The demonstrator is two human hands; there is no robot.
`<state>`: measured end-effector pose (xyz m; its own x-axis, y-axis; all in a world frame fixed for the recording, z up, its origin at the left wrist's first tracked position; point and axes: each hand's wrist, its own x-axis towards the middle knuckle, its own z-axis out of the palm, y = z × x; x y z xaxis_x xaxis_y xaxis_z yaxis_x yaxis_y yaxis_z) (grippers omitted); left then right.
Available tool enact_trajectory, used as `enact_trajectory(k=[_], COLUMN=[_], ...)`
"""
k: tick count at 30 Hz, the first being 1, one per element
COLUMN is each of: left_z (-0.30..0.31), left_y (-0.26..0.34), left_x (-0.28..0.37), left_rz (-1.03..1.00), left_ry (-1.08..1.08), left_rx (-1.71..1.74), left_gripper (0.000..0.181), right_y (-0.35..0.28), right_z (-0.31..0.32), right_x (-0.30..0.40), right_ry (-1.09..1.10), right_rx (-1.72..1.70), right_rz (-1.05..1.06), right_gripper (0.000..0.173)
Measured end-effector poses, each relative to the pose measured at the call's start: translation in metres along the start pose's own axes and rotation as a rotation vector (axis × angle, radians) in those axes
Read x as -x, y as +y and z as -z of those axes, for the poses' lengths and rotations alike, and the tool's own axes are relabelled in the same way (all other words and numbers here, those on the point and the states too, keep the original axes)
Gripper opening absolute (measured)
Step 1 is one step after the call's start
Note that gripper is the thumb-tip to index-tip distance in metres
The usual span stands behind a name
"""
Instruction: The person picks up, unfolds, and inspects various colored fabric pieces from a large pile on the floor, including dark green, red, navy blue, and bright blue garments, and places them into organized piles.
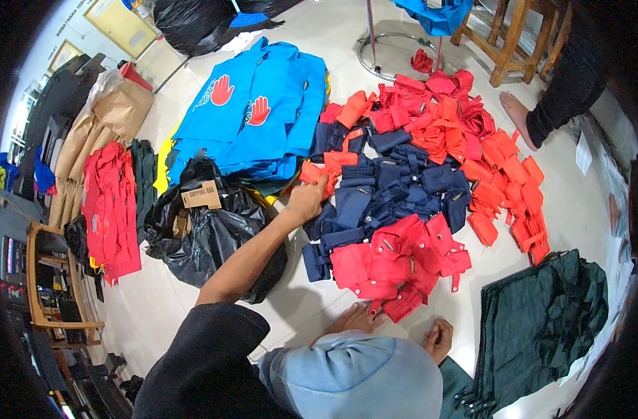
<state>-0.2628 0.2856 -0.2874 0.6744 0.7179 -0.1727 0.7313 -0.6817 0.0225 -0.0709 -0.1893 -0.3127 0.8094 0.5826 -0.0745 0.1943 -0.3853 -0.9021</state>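
My left hand [307,200] reaches out over the left edge of a pile of small folded fabric pouches, its fingers at an orange-red pouch [312,174]; whether they grip it cannot be told. Folded navy pouches [392,183] fill the pile's middle, with red pouches [402,251] at its near side and orange-red ones [494,180] along the right. Beside my knee my right hand [438,339] hangs low with curled fingers, just above dark green fabric; nothing shows in it. A black plastic bag [219,246] with cardboard tags stands left of the pile, partly behind my left forearm.
Blue fabric bags [266,110] with red hand prints lie behind the black bag. Dark green fabric [539,324] is stacked at the right. Another person's bare foot [520,118] rests near a wooden stool [507,47]. Red bags [109,209] and a wooden frame [36,283] are at the left.
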Motion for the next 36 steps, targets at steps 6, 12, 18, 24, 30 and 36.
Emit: enact_trajectory(k=[6, 12, 18, 24, 30, 36], left_z=[0.025, 0.028, 0.125, 0.157, 0.089, 0.098], left_y=[0.022, -0.003, 0.064, 0.242, 0.353, 0.284], left_x=[0.003, 0.006, 0.001, -0.023, -0.089, -0.070], left_rz=[0.040, -0.002, -0.034, -0.476, -0.409, -0.360], left_ry=[0.286, 0.199, 0.438, 0.151, 0.083, 0.375], left_rx=[0.218, 0.182, 0.681, 0.881, 0.667, 0.615], left_gripper=[0.046, 0.058, 0.046, 0.056, 0.063, 0.028], right_y=[0.029, 0.009, 0.018, 0.019, -0.004, 0.005], right_z=[0.005, 0.003, 0.004, 0.003, -0.004, 0.001], right_x=[0.005, 0.001, 0.004, 0.003, 0.001, 0.007], right_ry=[0.051, 0.051, 0.123, 0.118, 0.084, 0.141], right_rx=[0.033, -0.066, -0.015, -0.097, 0.011, -0.053], right_rz=[0.063, 0.016, 0.035, 0.007, 0.098, 0.028], right_gripper=[0.018, 0.018, 0.014, 0.014, 0.017, 0.017])
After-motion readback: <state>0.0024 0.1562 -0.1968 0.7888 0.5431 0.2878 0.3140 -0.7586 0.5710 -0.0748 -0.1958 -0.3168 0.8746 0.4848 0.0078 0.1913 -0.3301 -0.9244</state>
